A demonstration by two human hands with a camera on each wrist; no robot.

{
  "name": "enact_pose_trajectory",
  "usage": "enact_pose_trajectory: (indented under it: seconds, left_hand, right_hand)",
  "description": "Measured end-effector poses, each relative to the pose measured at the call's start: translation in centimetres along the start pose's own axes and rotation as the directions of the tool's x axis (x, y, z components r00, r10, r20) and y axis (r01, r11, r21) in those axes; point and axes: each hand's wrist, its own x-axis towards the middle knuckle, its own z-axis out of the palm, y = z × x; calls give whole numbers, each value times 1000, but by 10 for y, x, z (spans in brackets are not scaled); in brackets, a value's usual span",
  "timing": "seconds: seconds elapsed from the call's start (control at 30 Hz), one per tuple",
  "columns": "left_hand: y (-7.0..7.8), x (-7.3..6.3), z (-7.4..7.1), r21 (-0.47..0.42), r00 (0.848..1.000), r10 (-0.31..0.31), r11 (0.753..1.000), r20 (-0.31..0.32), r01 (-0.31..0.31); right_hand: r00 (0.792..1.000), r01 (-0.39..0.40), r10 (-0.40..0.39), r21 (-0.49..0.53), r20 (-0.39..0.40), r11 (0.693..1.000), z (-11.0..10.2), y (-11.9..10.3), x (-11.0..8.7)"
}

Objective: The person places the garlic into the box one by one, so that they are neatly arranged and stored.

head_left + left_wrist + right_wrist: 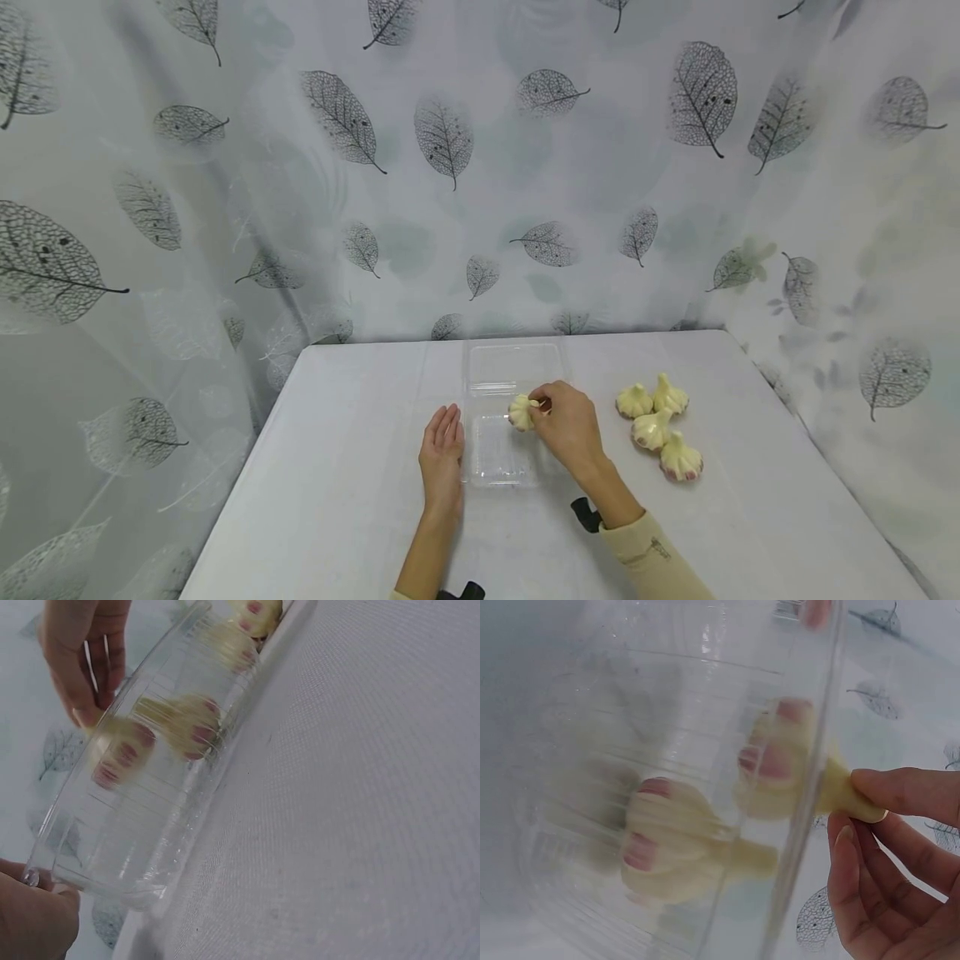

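Note:
Between the stem end and neck, my right hand [567, 427] pinches a cream garlic bulb [519, 414] with pinkish marks, held upright over the near half of an open clear plastic box [491, 454]. Left of that box, my left hand [440, 458] rests along its side with fingers straight; in the left wrist view its fingers [41, 922] touch the rim at a corner. A second garlic bulb [679, 844] shows through the clear plastic in the right wrist view, lower than the held one. My right hand covers that spot in the head view.
Several more garlic bulbs [652, 427] lie grouped on the white table [337, 467], right of the box. The box's lid [516, 362] lies folded back toward the far edge. A leaf-patterned curtain [442, 208] surrounds the table.

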Motion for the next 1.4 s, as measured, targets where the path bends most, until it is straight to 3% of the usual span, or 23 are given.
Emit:
enact_pose_trajectory:
  seconds: [0.7,1.07,1.4]
  left_hand:
    - [-1,1,-2,2,1000,6,1000,9,-6]
    - [-1,1,-1,15,1000,6,1000,13,-6]
    - [-1,0,-1,19,1000,4,1000,11,-5]
  right_hand:
    - [1000,-12,13,-48,20,999,16,10,2]
    - [999,31,-31,-87,7,996,24,16,2]
    - [1000,27,-25,-71,18,997,26,15,1]
